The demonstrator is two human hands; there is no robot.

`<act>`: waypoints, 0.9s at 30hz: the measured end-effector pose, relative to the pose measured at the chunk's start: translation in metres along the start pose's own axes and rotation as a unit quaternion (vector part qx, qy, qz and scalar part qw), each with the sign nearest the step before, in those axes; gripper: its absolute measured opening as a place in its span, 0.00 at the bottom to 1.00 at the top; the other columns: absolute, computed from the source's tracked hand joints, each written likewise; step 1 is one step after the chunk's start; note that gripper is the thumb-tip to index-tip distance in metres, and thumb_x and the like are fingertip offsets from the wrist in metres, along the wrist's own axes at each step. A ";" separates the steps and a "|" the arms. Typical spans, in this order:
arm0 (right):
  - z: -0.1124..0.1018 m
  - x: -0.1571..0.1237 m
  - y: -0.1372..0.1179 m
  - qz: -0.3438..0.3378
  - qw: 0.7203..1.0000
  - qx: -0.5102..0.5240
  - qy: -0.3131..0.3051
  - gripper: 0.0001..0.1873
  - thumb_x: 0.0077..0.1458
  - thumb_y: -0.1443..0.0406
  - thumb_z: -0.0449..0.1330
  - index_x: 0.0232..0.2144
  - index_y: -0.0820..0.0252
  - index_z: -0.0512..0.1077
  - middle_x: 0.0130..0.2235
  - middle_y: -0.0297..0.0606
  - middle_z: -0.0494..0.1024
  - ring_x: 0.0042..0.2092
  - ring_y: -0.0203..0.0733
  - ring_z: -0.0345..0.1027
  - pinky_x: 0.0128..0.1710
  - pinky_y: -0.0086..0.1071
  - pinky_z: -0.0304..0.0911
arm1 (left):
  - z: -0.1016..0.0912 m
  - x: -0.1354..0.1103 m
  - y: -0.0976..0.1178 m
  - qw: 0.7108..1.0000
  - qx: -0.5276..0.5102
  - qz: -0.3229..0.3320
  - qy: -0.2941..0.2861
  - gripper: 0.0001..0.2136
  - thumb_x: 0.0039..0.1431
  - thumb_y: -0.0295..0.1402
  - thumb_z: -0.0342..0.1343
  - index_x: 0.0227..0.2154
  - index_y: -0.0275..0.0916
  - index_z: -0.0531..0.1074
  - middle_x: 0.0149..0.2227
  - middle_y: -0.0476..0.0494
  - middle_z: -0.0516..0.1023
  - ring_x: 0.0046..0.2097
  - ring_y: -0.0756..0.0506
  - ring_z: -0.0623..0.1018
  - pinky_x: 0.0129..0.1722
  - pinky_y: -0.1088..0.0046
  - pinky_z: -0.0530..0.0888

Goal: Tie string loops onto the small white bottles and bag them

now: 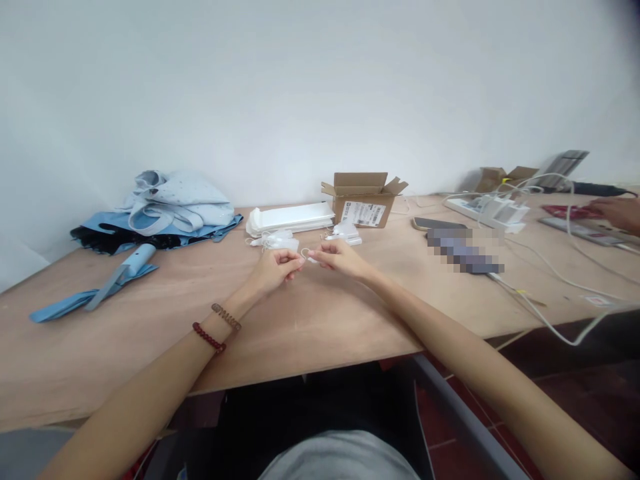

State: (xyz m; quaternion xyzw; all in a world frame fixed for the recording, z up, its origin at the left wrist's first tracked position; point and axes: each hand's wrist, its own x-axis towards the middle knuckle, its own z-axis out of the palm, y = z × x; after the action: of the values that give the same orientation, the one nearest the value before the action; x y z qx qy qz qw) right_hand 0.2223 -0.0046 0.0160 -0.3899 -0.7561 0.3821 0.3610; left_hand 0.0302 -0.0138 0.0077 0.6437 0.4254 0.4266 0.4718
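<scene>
A thin, beige string loop (305, 253) spans the small gap between my two hands above the wooden table. My left hand (278, 268) pinches at the loop's left side with thumb and forefinger. My right hand (341, 259) is closed at its other side, with a small white piece (313, 261) showing below the fingertips; its kind I cannot make out. Just behind my left hand lies a pile of translucent white tags or packets (281, 240) with strings. A smaller white stack (346, 233) lies behind my right hand.
Further back are a long white pack (295, 216) and an opened cardboard box (364, 203). A blue umbrella (133, 261) and a pale cloth bag (181, 198) lie left. Right are a phone (439, 224), power strip (493, 210), cables and another person's hand (620, 212).
</scene>
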 end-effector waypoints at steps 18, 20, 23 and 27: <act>-0.003 0.003 -0.002 -0.012 1.000 0.004 -0.005 0.26 0.50 0.45 0.57 0.19 0.61 0.64 0.18 0.29 0.62 0.21 0.29 0.50 0.23 0.29 0.44 | -0.003 0.005 0.001 1.000 -0.003 0.008 0.027 0.09 0.45 0.36 0.63 0.23 0.34 0.75 0.20 0.49 0.71 0.21 0.54 0.66 0.22 0.77 0.61; -0.004 0.003 0.001 -0.012 1.000 0.000 -0.001 0.26 0.50 0.44 0.58 0.19 0.61 0.64 0.18 0.29 0.62 0.21 0.29 0.50 0.23 0.29 0.44 | -0.004 0.005 -0.002 1.000 -0.003 0.006 0.027 0.09 0.45 0.37 0.63 0.23 0.34 0.74 0.20 0.50 0.70 0.21 0.54 0.66 0.21 0.77 0.61; -0.008 0.001 0.006 -0.004 1.000 -0.011 0.009 0.26 0.50 0.45 0.58 0.18 0.61 0.63 0.18 0.29 0.63 0.21 0.29 0.52 0.23 0.29 0.45 | -0.008 0.005 -0.006 0.999 0.000 -0.004 0.037 0.10 0.45 0.38 0.63 0.22 0.34 0.73 0.20 0.50 0.70 0.21 0.54 0.65 0.21 0.78 0.61; -0.011 -0.001 0.010 0.003 1.000 -0.012 0.017 0.25 0.50 0.45 0.57 0.19 0.61 0.64 0.19 0.29 0.63 0.22 0.30 0.52 0.24 0.29 0.46 | -0.011 0.004 -0.011 0.999 0.009 -0.017 0.045 0.11 0.46 0.38 0.63 0.24 0.34 0.73 0.21 0.49 0.70 0.21 0.55 0.65 0.20 0.79 0.60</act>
State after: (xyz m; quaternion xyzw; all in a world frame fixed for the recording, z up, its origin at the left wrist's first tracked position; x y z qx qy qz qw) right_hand 0.2352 0.0024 0.0118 -0.4033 -0.7533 0.3674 0.3672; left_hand 0.0197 -0.0048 -0.0002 0.6205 0.4611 0.4430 0.4540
